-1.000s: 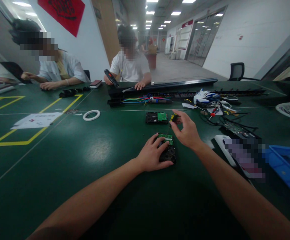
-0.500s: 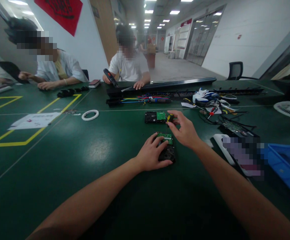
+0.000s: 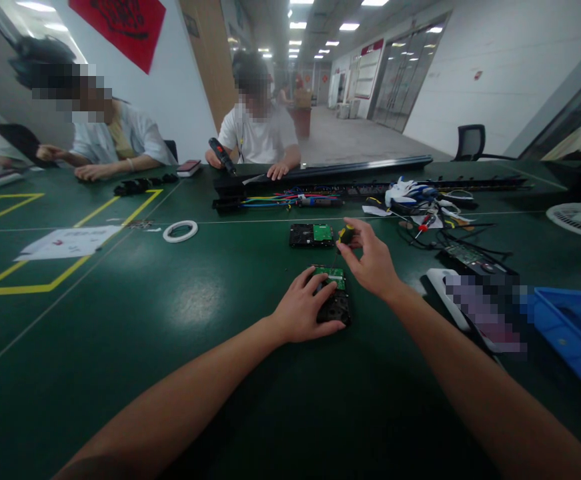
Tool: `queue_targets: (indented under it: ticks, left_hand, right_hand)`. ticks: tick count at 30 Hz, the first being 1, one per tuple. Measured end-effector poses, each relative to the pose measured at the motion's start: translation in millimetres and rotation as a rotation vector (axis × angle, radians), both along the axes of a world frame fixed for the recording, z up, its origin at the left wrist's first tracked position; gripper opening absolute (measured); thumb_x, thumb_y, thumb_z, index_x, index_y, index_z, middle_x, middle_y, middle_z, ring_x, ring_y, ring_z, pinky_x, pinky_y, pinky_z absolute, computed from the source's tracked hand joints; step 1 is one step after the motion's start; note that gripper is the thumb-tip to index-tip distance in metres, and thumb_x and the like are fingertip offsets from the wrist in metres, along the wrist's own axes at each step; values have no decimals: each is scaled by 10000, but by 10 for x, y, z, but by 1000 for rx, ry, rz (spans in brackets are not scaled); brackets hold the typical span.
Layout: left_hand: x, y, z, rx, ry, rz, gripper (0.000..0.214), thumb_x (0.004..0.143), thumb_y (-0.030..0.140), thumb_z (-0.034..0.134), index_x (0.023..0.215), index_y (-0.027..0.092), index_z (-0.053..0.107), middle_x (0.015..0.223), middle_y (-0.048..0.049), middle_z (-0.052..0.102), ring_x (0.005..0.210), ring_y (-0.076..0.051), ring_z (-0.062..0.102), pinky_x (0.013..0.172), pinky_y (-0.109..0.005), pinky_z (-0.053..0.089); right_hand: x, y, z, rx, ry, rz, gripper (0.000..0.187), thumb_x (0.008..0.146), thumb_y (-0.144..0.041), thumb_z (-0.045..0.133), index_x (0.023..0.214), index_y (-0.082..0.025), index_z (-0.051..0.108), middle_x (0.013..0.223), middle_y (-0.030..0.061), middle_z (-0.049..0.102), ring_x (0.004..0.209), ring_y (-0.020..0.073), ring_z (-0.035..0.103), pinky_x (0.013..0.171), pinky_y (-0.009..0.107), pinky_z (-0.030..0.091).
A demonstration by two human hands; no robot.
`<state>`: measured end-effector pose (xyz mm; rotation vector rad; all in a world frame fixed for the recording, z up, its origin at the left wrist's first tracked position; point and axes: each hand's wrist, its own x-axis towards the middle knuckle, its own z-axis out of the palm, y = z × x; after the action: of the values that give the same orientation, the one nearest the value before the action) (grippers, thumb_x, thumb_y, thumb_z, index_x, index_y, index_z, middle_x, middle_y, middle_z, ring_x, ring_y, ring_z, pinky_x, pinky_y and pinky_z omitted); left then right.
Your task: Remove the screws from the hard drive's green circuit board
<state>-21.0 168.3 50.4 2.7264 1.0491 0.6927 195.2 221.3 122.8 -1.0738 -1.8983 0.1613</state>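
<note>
My left hand (image 3: 304, 311) lies on a black hard drive (image 3: 335, 301) with a green circuit board, its fingers curled over the drive's left side and holding it to the green table (image 3: 180, 320). My right hand (image 3: 371, 260) hovers just above and right of that drive, pinching a small yellow-and-black screwdriver (image 3: 345, 235) between thumb and fingers. A second hard drive (image 3: 311, 235) with a green board lies a little farther back, left of the screwdriver.
A roll of white tape (image 3: 181, 231) and a paper sheet (image 3: 67, 241) lie at the left. Coloured wires, a long black rail (image 3: 340, 171) and tangled cables cross the back. A blue tray (image 3: 575, 330) sits at the right. Two people sit across the table; one holds an electric screwdriver (image 3: 221, 156).
My right hand has shifted slightly while keeping its pinch on the screwdriver. My left hand stays on the near hard drive.
</note>
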Motion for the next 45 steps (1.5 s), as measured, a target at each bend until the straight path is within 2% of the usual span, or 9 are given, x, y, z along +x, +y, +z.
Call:
queue_targets:
  ticks: [6, 11, 19, 26, 34, 42, 45]
  left_hand:
    - [1, -5, -6, -2, -6, 2, 914, 883, 820, 618, 1552, 208, 505, 1559, -159, 498, 1554, -466, 288, 1262, -666, 331]
    - [0, -6, -1, -3, -3, 1, 921, 882, 827, 611, 1547, 196, 515, 1557, -163, 499, 1554, -469, 284, 1264, -659, 330]
    - [0, -4, -2, -14, -13, 0, 917, 876, 814, 631, 1554, 210, 504, 1554, -164, 504, 1562, -463, 277, 1267, -664, 321]
    - [-4, -2, -8, 0, -14, -4, 910, 883, 819, 616, 1547, 207, 508, 1553, -164, 503, 1556, -465, 279, 1263, -662, 330]
    - [0, 0, -2, -14, -13, -1, 908, 878, 822, 621, 1554, 227, 500, 1559, -159, 498, 1556, -466, 286, 1254, -681, 333]
    - [1, 0, 2, -20, -7, -1, 919, 878, 833, 612, 1556, 222, 504, 1561, -156, 492, 1557, -466, 284, 1259, -673, 333]
    - [2, 1, -3, -18, -7, -3, 923, 879, 832, 611, 1556, 214, 502, 1559, -159, 492, 1557, -466, 281, 1263, -672, 325]
  right_hand:
    - [11, -1, -1, 70, -68, -22, 470, 977, -315, 634, 1436, -263, 547, 1342, 130, 695, 986, 265, 733, 938, 510, 627]
    - [-4, -15, -22, 36, -40, -9, 552, 972, -261, 598, 1510, -260, 473, 1390, 140, 677, 1004, 261, 750, 957, 504, 635]
    - [2, 8, 9, 50, -91, -7, 514, 974, -313, 642, 1475, -268, 533, 1368, 132, 688, 1009, 271, 746, 905, 499, 655]
    - [-21, -4, -15, 35, -47, -21, 561, 987, -269, 579, 1535, -221, 473, 1384, 166, 678, 1076, 288, 740, 945, 503, 648]
    - [-7, 25, -48, 40, -50, -16, 586, 981, -303, 625, 1543, -297, 457, 1458, 139, 626, 1098, 303, 726, 935, 539, 652]
    - [-18, 8, -28, 56, -83, -12, 552, 1001, -282, 568, 1543, -244, 468, 1427, 159, 648, 1017, 270, 739, 925, 506, 645]
    - [-14, 10, -19, 56, -96, -9, 547, 998, -296, 585, 1535, -266, 485, 1404, 140, 660, 1013, 267, 733, 934, 508, 639]
